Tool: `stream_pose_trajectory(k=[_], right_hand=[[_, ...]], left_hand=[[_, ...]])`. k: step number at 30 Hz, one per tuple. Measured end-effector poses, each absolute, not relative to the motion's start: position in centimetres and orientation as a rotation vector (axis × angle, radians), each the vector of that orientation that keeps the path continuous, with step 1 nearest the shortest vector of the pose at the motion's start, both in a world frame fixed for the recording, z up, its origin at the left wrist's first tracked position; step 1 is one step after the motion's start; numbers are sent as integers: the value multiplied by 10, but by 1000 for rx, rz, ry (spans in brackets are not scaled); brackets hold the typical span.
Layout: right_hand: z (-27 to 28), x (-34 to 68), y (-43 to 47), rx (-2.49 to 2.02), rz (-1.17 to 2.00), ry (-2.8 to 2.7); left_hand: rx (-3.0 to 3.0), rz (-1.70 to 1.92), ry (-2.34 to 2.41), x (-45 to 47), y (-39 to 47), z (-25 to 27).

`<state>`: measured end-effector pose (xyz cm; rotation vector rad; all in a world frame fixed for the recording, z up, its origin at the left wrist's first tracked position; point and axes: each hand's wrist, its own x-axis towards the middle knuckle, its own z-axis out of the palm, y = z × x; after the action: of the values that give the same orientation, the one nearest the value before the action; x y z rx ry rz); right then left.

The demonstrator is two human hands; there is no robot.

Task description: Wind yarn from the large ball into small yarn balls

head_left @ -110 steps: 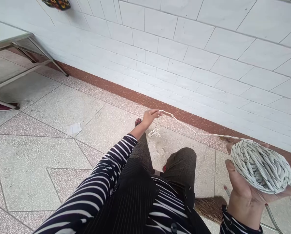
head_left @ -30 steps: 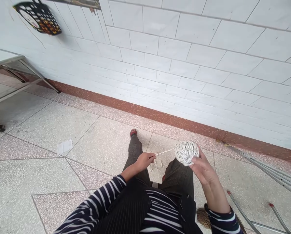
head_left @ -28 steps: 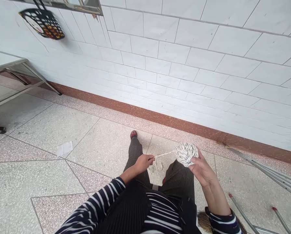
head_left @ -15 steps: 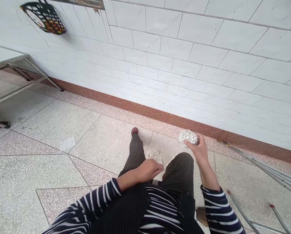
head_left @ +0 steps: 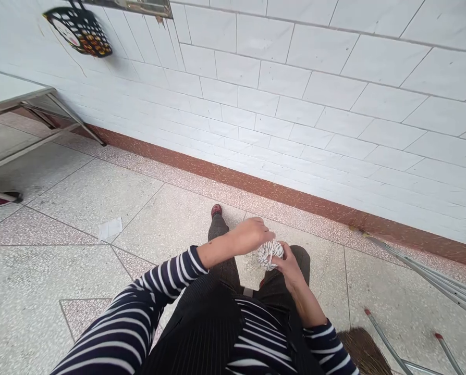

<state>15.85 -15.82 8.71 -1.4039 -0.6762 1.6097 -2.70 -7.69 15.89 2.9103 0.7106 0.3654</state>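
Closest to the eye is the person's dark pinstriped garment point(head_left: 194, 338) over a navy-and-white striped top point(head_left: 266, 341), with the sleeves reaching forward. Low on the right lies a bundle of brown bristles point(head_left: 364, 351), and beside it metal tubes with red end caps point(head_left: 387, 336).

Above the lap, the right hand point(head_left: 290, 264) grips a ball of white cord point(head_left: 270, 250) flecked with dark strands, its thumb laid across the near side. The left hand point(head_left: 253, 235) is bent over the top of the ball, fingers curled down; whether they pinch the cord's loose end I cannot tell, as the back of the hand hides them. The ball sits between the two hands, in front of the grey-brown trousers point(head_left: 217, 226).

Past one knee shows a red shoe point(head_left: 216, 210) on the speckled floor point(head_left: 155, 224), with a scrap of white paper point(head_left: 110, 229) to its left. Long metal rods point(head_left: 424, 268) slant toward the reddish skirting point(head_left: 252, 185). Beyond stand a metal-legged bench point(head_left: 14, 86) and the white tiled wall point(head_left: 280, 83), where a black patterned basket point(head_left: 86, 36) hangs.
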Motion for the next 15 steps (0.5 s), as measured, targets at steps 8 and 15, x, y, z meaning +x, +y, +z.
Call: stream_pose_trajectory(k=[8,15], right_hand=[[125,173,-182,-1140,1865,-485],[197,204,-168,-943,1768,-626]], left_hand=[[2302,353,954,-36,-72,84],[1840,390,1010,-26,-93,47]])
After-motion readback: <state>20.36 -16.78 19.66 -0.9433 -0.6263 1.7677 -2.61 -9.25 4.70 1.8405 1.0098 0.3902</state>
